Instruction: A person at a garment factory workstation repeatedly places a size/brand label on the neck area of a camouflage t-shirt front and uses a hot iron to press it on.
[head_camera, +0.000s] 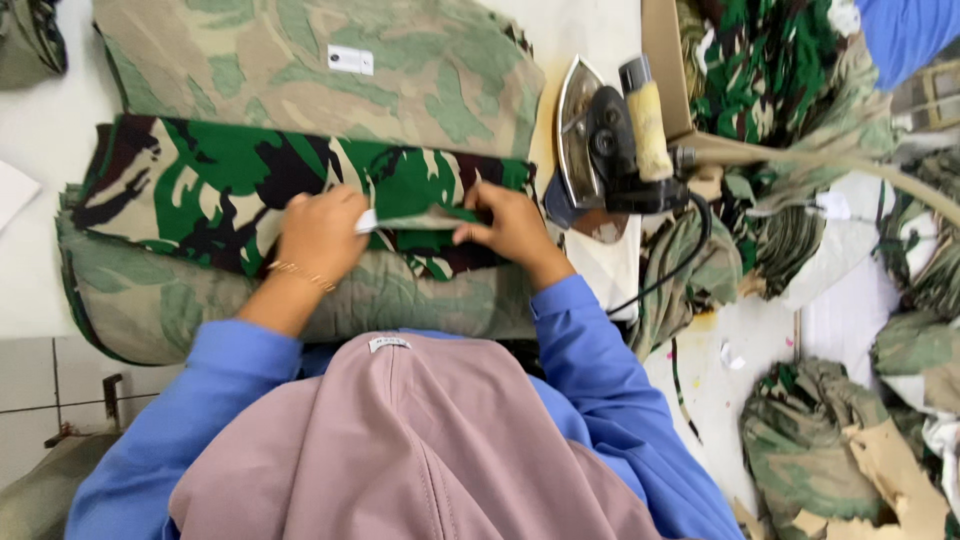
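Note:
A dark green, black and tan camouflage fabric piece (220, 185) lies across a paler, faded camouflage garment (300, 60) on the white table (40, 130). My left hand (320, 235), with a thin bracelet at the wrist, presses and pinches a folded pale edge (405, 220) of the dark piece. My right hand (510, 225) pinches the same fold from the right, fingers closed on the cloth. The two hands are a short gap apart. Blue sleeves and a mauve head covering (420, 450) fill the lower part of the view.
A steam iron (605, 140) with a yellowish handle rests tilted just right of my right hand, its cord trailing down. A cardboard box (665, 70) of camouflage pieces stands behind it. Heaps of camouflage cloth (810, 460) lie at right. Another person's blue sleeve (905, 35) shows top right.

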